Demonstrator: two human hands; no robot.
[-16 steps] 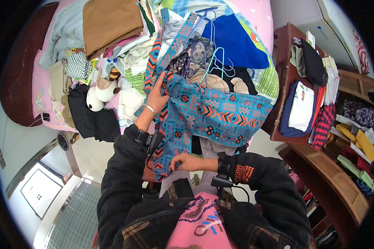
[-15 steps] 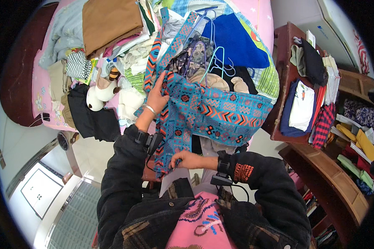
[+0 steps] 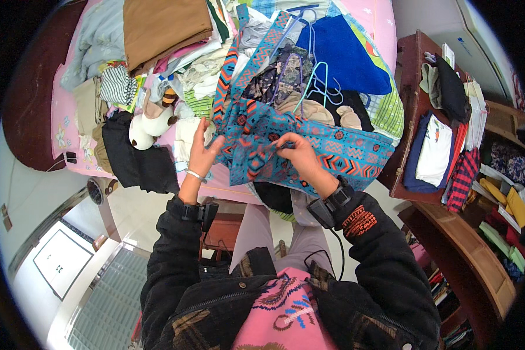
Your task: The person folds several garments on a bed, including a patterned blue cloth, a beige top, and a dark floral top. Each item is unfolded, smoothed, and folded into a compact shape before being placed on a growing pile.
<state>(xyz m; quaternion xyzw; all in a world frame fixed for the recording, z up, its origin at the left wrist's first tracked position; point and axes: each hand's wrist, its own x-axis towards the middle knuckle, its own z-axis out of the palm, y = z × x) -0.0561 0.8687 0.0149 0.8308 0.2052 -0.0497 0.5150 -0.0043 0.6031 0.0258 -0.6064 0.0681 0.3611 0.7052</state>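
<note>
I see the teal cotton cloth with orange zigzags (image 3: 332, 149) spread from the middle to 2 o'clock, along the near edge of the bed with the pink sheet (image 3: 64, 111). My right hand (image 3: 276, 147) seems to pinch a fold of it. My left hand (image 3: 210, 139) is beside it, fingers spread, with nothing gripped that I can see. With just one pinch, the cloth could slip or bunch up, and its weight could drag it off the edge. Its long patterned strap (image 3: 262, 52) runs to 12 o'clock, close to the thin light-teal plastic hanger (image 3: 305, 88) at 1 o'clock, so a hard tug could snag. A wide pull toward 10 o'clock could bump the white plush dog (image 3: 144, 129).
</note>
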